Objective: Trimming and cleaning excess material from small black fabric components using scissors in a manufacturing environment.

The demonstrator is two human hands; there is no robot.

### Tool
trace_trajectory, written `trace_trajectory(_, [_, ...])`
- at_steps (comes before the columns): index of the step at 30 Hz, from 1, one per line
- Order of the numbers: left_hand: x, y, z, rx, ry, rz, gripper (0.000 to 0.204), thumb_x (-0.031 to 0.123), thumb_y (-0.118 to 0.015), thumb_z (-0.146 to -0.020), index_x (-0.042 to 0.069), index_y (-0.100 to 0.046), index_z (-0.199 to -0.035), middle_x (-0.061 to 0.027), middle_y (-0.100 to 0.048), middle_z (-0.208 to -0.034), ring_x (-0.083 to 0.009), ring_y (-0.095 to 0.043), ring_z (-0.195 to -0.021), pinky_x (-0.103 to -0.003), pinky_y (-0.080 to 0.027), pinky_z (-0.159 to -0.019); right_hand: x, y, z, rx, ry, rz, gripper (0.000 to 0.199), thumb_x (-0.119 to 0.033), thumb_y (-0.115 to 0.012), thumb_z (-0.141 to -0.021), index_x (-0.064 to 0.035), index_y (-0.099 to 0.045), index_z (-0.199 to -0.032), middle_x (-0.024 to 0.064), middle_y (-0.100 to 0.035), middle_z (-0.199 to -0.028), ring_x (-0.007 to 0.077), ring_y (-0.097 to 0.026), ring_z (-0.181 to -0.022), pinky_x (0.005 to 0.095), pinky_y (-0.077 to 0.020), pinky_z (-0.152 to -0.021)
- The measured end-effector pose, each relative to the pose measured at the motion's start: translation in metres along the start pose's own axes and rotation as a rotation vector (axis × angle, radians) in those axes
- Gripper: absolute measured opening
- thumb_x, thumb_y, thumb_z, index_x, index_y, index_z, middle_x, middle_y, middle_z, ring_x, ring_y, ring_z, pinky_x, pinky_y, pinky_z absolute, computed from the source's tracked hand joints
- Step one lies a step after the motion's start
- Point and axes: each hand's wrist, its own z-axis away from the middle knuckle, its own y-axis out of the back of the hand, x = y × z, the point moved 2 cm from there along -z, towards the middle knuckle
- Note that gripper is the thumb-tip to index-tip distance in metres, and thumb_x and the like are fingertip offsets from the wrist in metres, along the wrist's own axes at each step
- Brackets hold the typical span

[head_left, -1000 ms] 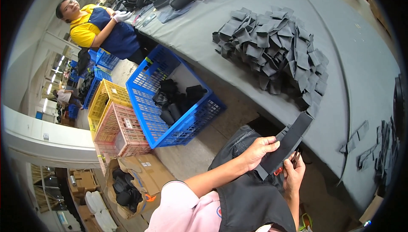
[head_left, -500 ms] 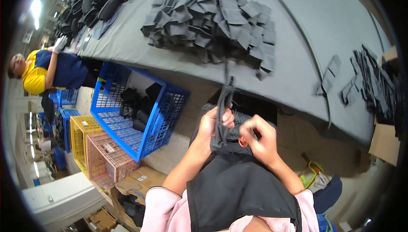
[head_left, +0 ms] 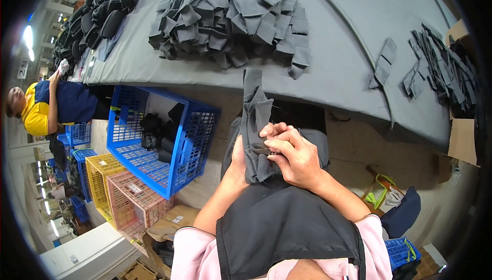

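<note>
Over my lap, my left hand is closed around a strip of dark grey fabric, with the strip's far end standing up toward the table edge. The fingers of my right hand are bent and pinched together against the strip's right side. A small dark, slim thing shows between those fingers, too small to name. Beyond my hands, a heap of similar grey fabric pieces lies on the grey-covered table.
More grey strips lie at the table's right, beside a cardboard box. A blue crate with black items stands left, near yellow and pink crates. Black padded pieces are piled far left, near another person.
My right hand has moved left onto the fabric strip from beside it. An orange ring seen at that hand is now hidden. The strip has turned to show its broad face; the view has shifted.
</note>
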Motion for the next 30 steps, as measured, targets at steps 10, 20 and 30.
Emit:
trace_trajectory(10, [-0.008,0.002,-0.002,-0.087,0.003,-0.137,0.022,0.027,-0.032,-0.085,0.007,-0.042,-0.081,-0.0152,-0.048,-0.111,-0.0259,-0.046,-0.109,-0.037,-0.038,-0.098,0.0,-0.006,-0.003,-0.018,0.062,-0.047,0.037,-0.005,-0.072,-0.062,-0.0069,-0.059,-0.097,0.0068,-0.058,-0.089,0.0243,-0.06,-0.07,0.0332,-0.0475,-0.058])
trace_trajectory(20, [-0.009,0.0,0.002,-0.088,-0.022,-0.225,0.031,0.035,-0.031,-0.084,0.006,-0.043,-0.089,-0.0151,-0.045,-0.115,-0.0237,-0.045,-0.111,-0.034,-0.039,-0.098,-0.005,-0.013,0.003,0.034,0.058,0.044,0.035,-0.003,-0.072,-0.061,-0.0068,-0.062,-0.094,0.0057,-0.057,-0.08,0.0228,-0.059,-0.07,0.033,-0.0487,-0.06])
trace_trajectory(30, [-0.005,0.007,0.001,-0.019,0.021,-0.151,0.035,0.032,-0.031,-0.086,0.003,-0.047,-0.095,-0.0151,-0.048,-0.113,-0.0253,-0.047,-0.111,-0.036,-0.041,-0.096,0.001,-0.012,0.002,0.013,0.027,-0.079,0.03,0.002,-0.069,-0.066,-0.0037,-0.06,-0.095,0.0085,-0.058,-0.089,0.0182,-0.059,-0.073,0.0292,-0.048,-0.057])
